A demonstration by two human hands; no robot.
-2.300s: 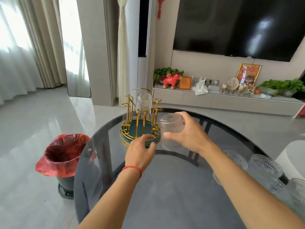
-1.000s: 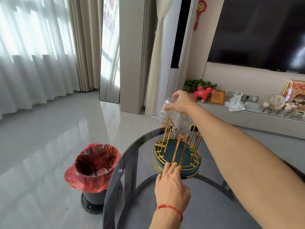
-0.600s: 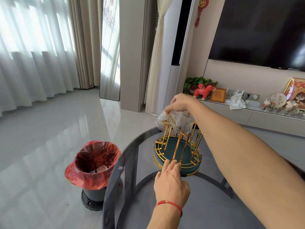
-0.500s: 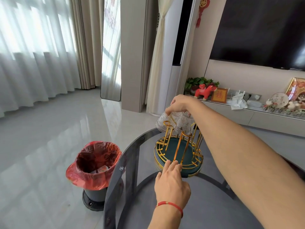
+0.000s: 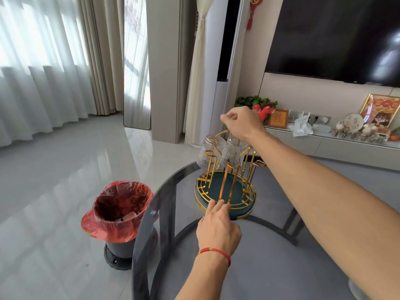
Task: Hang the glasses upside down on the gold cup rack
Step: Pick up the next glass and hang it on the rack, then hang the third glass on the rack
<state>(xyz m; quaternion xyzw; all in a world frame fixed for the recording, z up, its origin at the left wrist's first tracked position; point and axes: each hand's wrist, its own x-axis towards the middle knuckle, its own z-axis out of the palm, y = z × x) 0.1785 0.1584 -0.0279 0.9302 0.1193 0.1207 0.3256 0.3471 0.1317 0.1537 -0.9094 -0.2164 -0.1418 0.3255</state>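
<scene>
The gold cup rack (image 5: 244,213) with a teal base stands at the far edge of the round glass table (image 5: 270,269). Two ribbed clear glasses hang upside down on its far pegs, one on the left (image 5: 208,154) and one to its right (image 5: 234,151). My right hand (image 5: 241,124) hovers just above them with its fingers loosely curled and nothing in it. The fingertips of my left hand (image 5: 217,228), which has a red string on the wrist, rest flat on the near rim of the rack's base.
A bin with a red liner (image 5: 118,210) stands on the floor left of the table. Behind the rack a low cabinet (image 5: 337,148) with ornaments runs under a wall TV (image 5: 335,35). Curtains hang at the far left.
My right hand set the second glass down over a peg beside the first, let go and rose above the rack. My left hand stayed on the rack's base.
</scene>
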